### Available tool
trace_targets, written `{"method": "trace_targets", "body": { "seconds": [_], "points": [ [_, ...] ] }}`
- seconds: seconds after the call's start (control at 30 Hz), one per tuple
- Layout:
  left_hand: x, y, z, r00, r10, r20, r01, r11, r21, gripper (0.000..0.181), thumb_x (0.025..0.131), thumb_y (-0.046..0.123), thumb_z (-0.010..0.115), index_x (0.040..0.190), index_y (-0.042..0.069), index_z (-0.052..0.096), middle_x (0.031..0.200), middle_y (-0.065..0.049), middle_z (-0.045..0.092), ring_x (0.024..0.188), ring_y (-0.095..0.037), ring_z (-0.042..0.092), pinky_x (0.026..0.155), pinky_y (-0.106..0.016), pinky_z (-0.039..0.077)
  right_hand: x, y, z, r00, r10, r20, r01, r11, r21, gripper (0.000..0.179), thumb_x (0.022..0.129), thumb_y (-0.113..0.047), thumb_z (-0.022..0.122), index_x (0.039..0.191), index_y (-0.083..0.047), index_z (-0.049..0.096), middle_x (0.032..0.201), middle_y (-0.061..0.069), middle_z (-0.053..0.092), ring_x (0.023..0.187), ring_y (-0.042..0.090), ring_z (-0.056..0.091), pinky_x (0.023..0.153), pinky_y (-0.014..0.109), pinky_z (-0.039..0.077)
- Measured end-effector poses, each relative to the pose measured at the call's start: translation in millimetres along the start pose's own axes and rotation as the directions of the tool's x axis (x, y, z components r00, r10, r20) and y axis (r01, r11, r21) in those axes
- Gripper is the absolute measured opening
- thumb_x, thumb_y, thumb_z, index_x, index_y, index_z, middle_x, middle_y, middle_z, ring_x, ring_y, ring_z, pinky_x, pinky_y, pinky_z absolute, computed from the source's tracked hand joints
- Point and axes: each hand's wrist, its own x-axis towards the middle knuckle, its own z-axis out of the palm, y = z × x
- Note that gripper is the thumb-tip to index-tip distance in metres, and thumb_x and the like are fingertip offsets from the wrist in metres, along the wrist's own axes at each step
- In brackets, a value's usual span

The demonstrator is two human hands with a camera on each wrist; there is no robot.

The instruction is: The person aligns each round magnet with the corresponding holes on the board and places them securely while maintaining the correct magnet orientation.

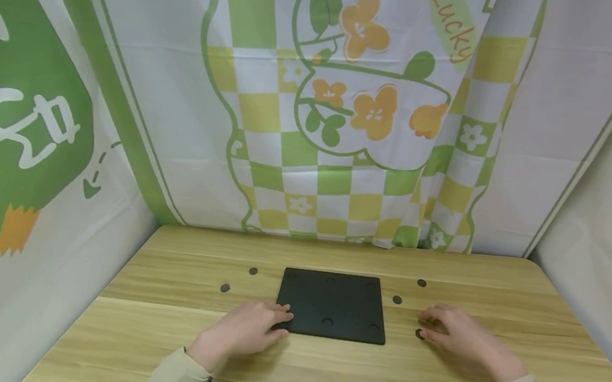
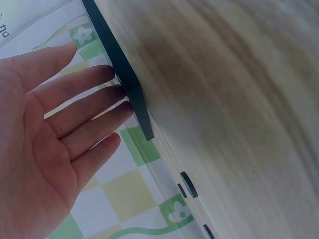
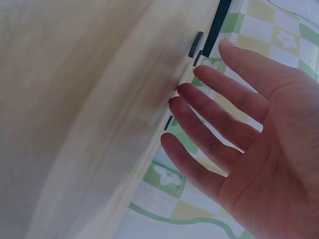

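A black rectangular board with several round recesses lies flat on the wooden table. My left hand rests its fingertips on the board's near left corner; in the left wrist view its fingers are fairly straight and touch the board's edge. To the right of the board, my right hand is low over the table, its thumb beside a small black disc. Loosely bent fingers show apart from the thumb in the right wrist view, with nothing seen gripped between them.
Two black discs lie left of the board, one farther back and one nearer. Two more discs, a near one and a far one, lie to its right. A printed curtain hangs behind the table.
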Motion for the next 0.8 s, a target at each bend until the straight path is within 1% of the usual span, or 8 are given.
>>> {"method": "trace_targets", "body": {
  "seconds": [0.13,0.23,0.43,0.53,0.7,0.8],
  "points": [
    [0.1,1.0,-0.6,1.0,-0.003,0.0,0.003,1.0,-0.004,0.035,0.095,0.029,0.057,0.122,0.01,0.065,0.13,-0.01,0.06,0.115,-0.026,0.06,0.094,-0.041,0.049,-0.7,4,1,1.0,-0.025,-0.01,0.025,1.0,0.002,0.026,0.085,-0.028,0.07,0.104,-0.01,0.069,0.099,0.002,0.066,0.087,0.018,0.064,0.077,0.037,0.054],
    [0.2,1.1,-0.4,1.0,0.002,-0.001,-0.002,1.0,-0.001,0.035,0.094,0.029,0.058,0.122,0.009,0.065,0.129,-0.01,0.061,0.115,-0.026,0.061,0.093,-0.041,0.05,-0.8,7,2,0.999,-0.044,-0.011,0.045,0.999,0.026,0.025,0.084,-0.027,0.071,0.102,-0.01,0.07,0.097,0.001,0.066,0.085,0.016,0.064,0.076,0.035,0.055],
    [0.8,-0.4,1.3,1.0,0.002,0.004,-0.002,1.0,0.013,0.035,0.095,0.03,0.057,0.123,0.01,0.065,0.13,-0.009,0.06,0.116,-0.026,0.06,0.094,-0.041,0.049,1.8,11,1,0.998,-0.056,0.037,0.053,0.995,0.089,0.03,0.082,-0.031,0.072,0.104,-0.01,0.069,0.099,0.001,0.064,0.086,0.016,0.064,0.076,0.034,0.055],
    [1.2,-1.5,2.0,1.0,0.003,0.007,-0.004,1.0,0.014,0.035,0.094,0.029,0.058,0.123,0.01,0.065,0.13,-0.01,0.06,0.116,-0.026,0.06,0.093,-0.04,0.05,2.9,14,0,0.997,-0.062,0.052,0.056,0.993,0.101,0.031,0.083,-0.033,0.072,0.104,-0.011,0.069,0.1,-0.001,0.064,0.087,0.015,0.063,0.077,0.033,0.055],
    [0.8,-2.1,2.2,1.0,0.007,0.011,-0.007,1.0,-0.002,0.035,0.094,0.028,0.059,0.122,0.01,0.065,0.129,-0.01,0.061,0.115,-0.026,0.061,0.091,-0.04,0.051,3.7,16,1,0.994,-0.09,0.061,0.083,0.99,0.111,0.029,0.082,-0.032,0.072,0.104,-0.012,0.069,0.1,-0.002,0.064,0.087,0.014,0.062,0.076,0.031,0.054],
    [1.1,-2.3,2.1,1.0,0.009,0.008,-0.009,1.0,-0.002,0.034,0.094,0.028,0.058,0.122,0.01,0.066,0.128,-0.01,0.061,0.114,-0.026,0.061,0.091,-0.04,0.051,3.6,16,1,0.993,-0.095,0.065,0.086,0.988,0.128,0.028,0.081,-0.03,0.074,0.103,-0.013,0.07,0.098,-0.003,0.064,0.086,0.012,0.062,0.075,0.029,0.054]
  ]
}}
